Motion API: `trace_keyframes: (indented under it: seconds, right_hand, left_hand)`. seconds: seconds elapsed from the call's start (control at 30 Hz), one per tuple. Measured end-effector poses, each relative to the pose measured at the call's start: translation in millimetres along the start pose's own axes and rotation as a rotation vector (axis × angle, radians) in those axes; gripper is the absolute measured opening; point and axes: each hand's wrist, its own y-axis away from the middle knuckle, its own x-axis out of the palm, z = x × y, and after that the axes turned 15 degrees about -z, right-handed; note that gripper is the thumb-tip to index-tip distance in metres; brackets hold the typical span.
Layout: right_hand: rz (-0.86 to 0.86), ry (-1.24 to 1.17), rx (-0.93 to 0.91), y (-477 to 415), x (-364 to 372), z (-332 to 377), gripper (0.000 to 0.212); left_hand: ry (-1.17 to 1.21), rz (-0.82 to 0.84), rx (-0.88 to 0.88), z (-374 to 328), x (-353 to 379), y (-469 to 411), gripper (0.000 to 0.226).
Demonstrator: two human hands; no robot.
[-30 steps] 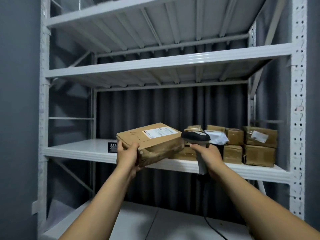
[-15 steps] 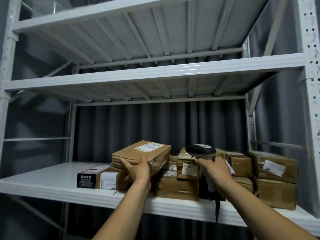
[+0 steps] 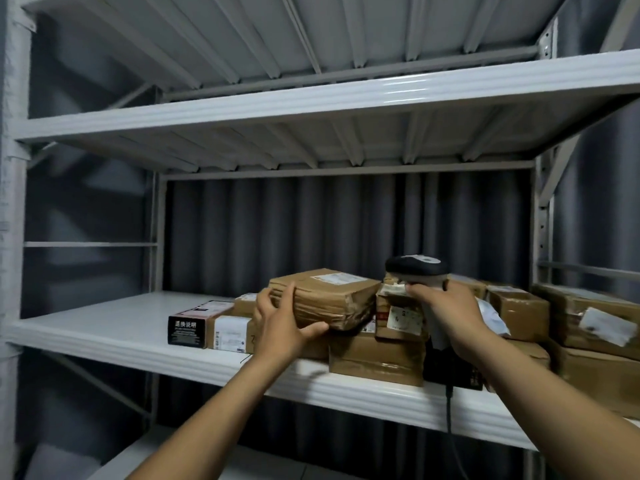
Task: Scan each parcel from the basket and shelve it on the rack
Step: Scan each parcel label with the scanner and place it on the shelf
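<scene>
Left hand (image 3: pixel 282 327) grips the parcel (image 3: pixel 325 297) at its near end, thumb beneath, atop stacked boxes (image 3: pixel 375 358) on the rack (image 3: pixel 104 327). Right hand (image 3: pixel 450 311) wraps the scanner (image 3: pixel 415 268). Seat the parcel flat, label upward, before releasing.

The left hand (image 3: pixel 280 327) grips a taped parcel (image 3: pixel 323 299) atop stacked boxes (image 3: pixel 375 358) on the rack shelf (image 3: pixel 114 332) — the right hand (image 3: pixel 446 311) holds a scanner (image 3: pixel 415 266).

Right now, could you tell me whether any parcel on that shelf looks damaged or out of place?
The parcel the left hand grips looks battered: its right end is crumpled and its wrapping wrinkled. Nothing else stands out.
</scene>
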Motion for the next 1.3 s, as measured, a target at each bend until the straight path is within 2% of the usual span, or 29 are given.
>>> trace_keyframes:
  seconds: [0.13,0.27,0.43,0.7,0.9,1.13,1.3]
  right_hand:
    - [-0.002,0.015,0.004,5,2,1,0.029]
    - [0.003,0.018,0.013,8,0,1,0.026]
    - [0.0,0.008,-0.003,3,-8,5,0.013]
    - [-0.118,0.027,-0.031,-24,-9,4,0.01]
    - [-0.102,0.034,0.009,-40,-4,-3,0.013]
    - [-0.1,-0.002,0.065,-58,-6,-13,0.024]
    - [-0.109,-0.016,0.042,-64,-12,-13,0.016]
  left_hand:
    - [-0.244,-0.017,0.395,22,-4,-23,0.099]
    - [-0.225,0.002,0.569,27,-1,-38,0.086]
    - [-0.029,-0.061,0.562,29,13,-48,0.073]
    - [-0.106,-0.209,0.551,3,33,-60,0.067]
    - [-0.19,-0.137,0.563,-23,76,-72,0.062]
    - [-0.175,-0.085,0.507,-20,119,-90,0.061]
    - [-0.093,0.025,0.412,-20,131,-96,0.062]
